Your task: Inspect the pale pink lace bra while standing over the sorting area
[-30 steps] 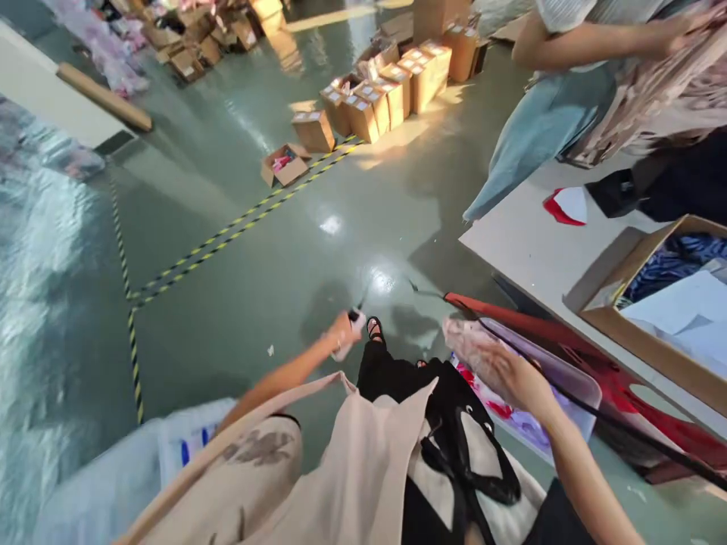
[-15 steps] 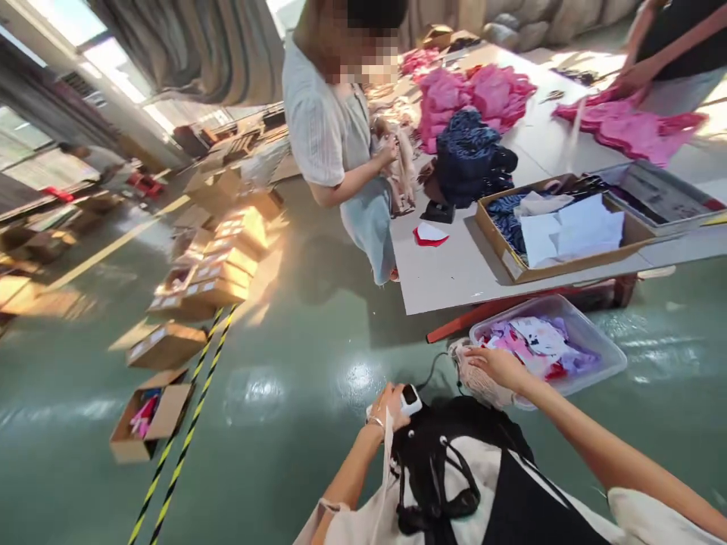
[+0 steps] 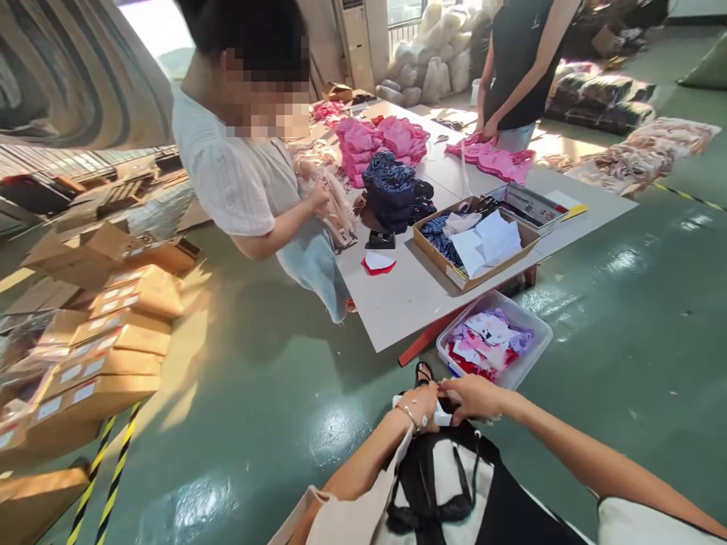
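My left hand (image 3: 421, 401) and my right hand (image 3: 472, 397) meet low in the middle of the view, both closed on a small white device (image 3: 438, 413) held in front of my body. A bracelet sits on my left wrist. A black-and-white bag (image 3: 448, 484) hangs below my hands. Just beyond them stands a clear plastic bin (image 3: 534, 347) of purple, white and red cloth pieces on the green floor. My sandalled foot (image 3: 423, 372) shows above my left hand.
A low white table (image 3: 409, 295) carries pink and blue garments, a cardboard box (image 3: 454, 274) with papers and a tray. One person (image 3: 255, 182) handles fabric at its left edge; another person (image 3: 516, 68) works at the far side. Stacked cartons (image 3: 107, 333) line the left, with yellow-black floor tape (image 3: 113, 477).
My view has swung up and right from the floor to the table. My right hand let go of the pinkish cloth bundle and came over to join my left hand on the white device.
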### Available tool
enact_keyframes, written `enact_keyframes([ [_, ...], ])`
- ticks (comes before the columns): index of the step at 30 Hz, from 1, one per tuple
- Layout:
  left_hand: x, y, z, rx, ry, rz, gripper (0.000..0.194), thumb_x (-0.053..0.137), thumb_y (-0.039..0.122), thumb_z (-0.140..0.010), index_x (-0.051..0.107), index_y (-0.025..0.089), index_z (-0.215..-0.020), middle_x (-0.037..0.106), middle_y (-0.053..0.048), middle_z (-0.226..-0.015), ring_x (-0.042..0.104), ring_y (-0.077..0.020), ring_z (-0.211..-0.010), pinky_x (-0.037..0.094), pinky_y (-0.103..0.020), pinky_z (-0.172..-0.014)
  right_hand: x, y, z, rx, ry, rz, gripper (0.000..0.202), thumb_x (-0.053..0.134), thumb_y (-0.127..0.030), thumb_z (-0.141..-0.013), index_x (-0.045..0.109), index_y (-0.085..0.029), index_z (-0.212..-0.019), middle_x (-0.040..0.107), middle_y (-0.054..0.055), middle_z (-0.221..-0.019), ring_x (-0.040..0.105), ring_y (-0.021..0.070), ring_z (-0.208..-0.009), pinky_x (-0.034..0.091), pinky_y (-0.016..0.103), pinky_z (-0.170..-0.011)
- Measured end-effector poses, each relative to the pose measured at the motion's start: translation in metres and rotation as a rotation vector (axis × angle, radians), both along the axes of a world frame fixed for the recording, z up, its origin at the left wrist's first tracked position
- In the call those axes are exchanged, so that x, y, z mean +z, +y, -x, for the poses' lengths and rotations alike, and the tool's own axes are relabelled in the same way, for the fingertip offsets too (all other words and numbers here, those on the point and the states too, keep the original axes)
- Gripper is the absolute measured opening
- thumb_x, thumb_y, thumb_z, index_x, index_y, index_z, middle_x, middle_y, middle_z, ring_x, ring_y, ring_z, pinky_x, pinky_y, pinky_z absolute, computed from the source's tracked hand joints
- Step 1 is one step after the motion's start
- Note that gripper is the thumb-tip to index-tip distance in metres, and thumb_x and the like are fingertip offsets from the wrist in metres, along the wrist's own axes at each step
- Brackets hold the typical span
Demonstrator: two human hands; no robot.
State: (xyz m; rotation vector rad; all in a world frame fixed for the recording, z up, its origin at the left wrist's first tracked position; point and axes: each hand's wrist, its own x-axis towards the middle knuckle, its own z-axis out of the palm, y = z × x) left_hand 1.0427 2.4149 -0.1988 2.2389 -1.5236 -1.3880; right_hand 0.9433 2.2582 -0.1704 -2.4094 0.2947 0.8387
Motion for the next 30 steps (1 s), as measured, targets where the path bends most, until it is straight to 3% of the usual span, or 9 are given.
enact_keyframes([
  [6,-0.002,0.019,-0.057,0.09,0.018,0.003,0.052,0.075,0.028,-0.071,0.055,0.015,-0.118,0.069,-0.014,-0.118,0.067,-0.0309,-0.108,0.05,-0.033,-0.088,0.113,-0.101,-0.007,-0.272,-0.356,-0.15,0.043,0.053,-0.03,-0.088,0.065,-0.024,-0.129,0.065,0.006,-0.137,0.061,0.0273,-0.126,0.048,0.042,-0.108],
  [10,-0.016,0.024,-0.076,0.202,0.025,-0.026,0.049,0.077,0.021,-0.065,0.056,0.018,-0.109,0.068,-0.011,-0.114,0.065,-0.0287,-0.105,0.047,-0.03,-0.087,0.201,-0.126,-0.022,-0.441,-0.658,-0.368,0.03,0.064,-0.047,-0.089,0.073,-0.03,-0.112,0.073,0.003,-0.115,0.071,0.0187,-0.091,0.06,0.029,-0.077],
  [13,-0.025,0.021,-0.078,0.329,0.031,-0.029,0.042,0.074,0.02,-0.068,0.056,0.018,-0.106,0.068,-0.011,-0.111,0.065,-0.027,-0.101,0.046,-0.03,-0.085,0.236,-0.123,-0.056,-0.7,-0.84,-0.639,0.025,0.075,-0.05,-0.081,0.075,-0.031,-0.098,0.073,0.002,-0.106,0.066,0.0117,-0.067,0.056,0.023,-0.055],
  [15,-0.03,0.015,-0.08,0.41,0.034,-0.02,0.039,0.073,0.02,-0.07,0.055,0.018,-0.105,0.068,-0.01,-0.109,0.065,-0.0259,-0.1,0.046,-0.029,-0.085,0.237,-0.122,-0.089,-0.822,-0.926,-0.774,0.027,0.079,-0.049,-0.077,0.073,-0.032,-0.097,0.072,0.0,-0.098,0.061,0.0111,-0.06,0.054,0.024,-0.052],
  [19,-0.041,0.003,-0.086,0.53,0.035,0.0,0.043,0.075,0.022,-0.066,0.055,0.02,-0.105,0.068,-0.008,-0.108,0.064,-0.0263,-0.101,0.047,-0.031,-0.086,0.19,-0.135,-0.167,-0.957,-1.083,-0.916,0.04,0.083,-0.051,-0.069,0.067,-0.028,-0.097,0.069,-0.001,-0.088,0.06,0.012,-0.066,0.054,0.025,-0.059],
  [23,-0.053,-0.002,-0.089,0.584,0.047,0.008,0.048,0.077,0.022,-0.063,0.055,0.022,-0.106,0.067,-0.005,-0.111,0.063,-0.0261,-0.105,0.047,-0.032,-0.091,0.087,-0.153,-0.219,-0.956,-0.934,-0.72,0.048,0.061,-0.056,-0.082,0.057,-0.022,-0.115,0.066,0.002,-0.095,0.06,0.0141,-0.073,0.051,0.026,-0.065],
  [25,-0.055,-0.001,-0.09,0.594,0.044,0.001,0.044,0.076,0.022,-0.067,0.055,0.023,-0.105,0.067,-0.005,-0.11,0.062,-0.0257,-0.105,0.046,-0.032,-0.092,0.029,-0.154,-0.219,-0.82,-0.647,-0.261,0.045,0.036,-0.044,-0.094,0.049,-0.02,-0.13,0.066,0.005,-0.107,0.062,0.0163,-0.088,0.052,0.028,-0.075],
  [28,-0.054,-0.001,-0.098,0.578,0.031,-0.019,0.037,0.074,0.025,-0.073,0.055,0.021,-0.105,0.068,-0.008,-0.11,0.063,-0.0261,-0.105,0.046,-0.031,-0.091,-0.041,-0.144,-0.193,-0.7,-0.362,-0.096,0.04,0.049,-0.024,-0.084,0.06,-0.014,-0.121,0.069,0.01,-0.101,0.063,0.0222,-0.097,0.051,0.034,-0.087],
  [30,-0.051,-0.004,-0.107,0.541,0.03,-0.027,0.039,0.074,0.028,-0.074,0.055,0.019,-0.106,0.068,-0.011,-0.112,0.063,-0.0264,-0.104,0.046,-0.031,-0.091,-0.068,-0.133,-0.173,-0.638,-0.212,-0.004,0.043,0.053,-0.013,-0.078,0.062,-0.011,-0.12,0.07,0.011,-0.093,0.066,0.0242,-0.093,0.05,0.035,-0.087],
])
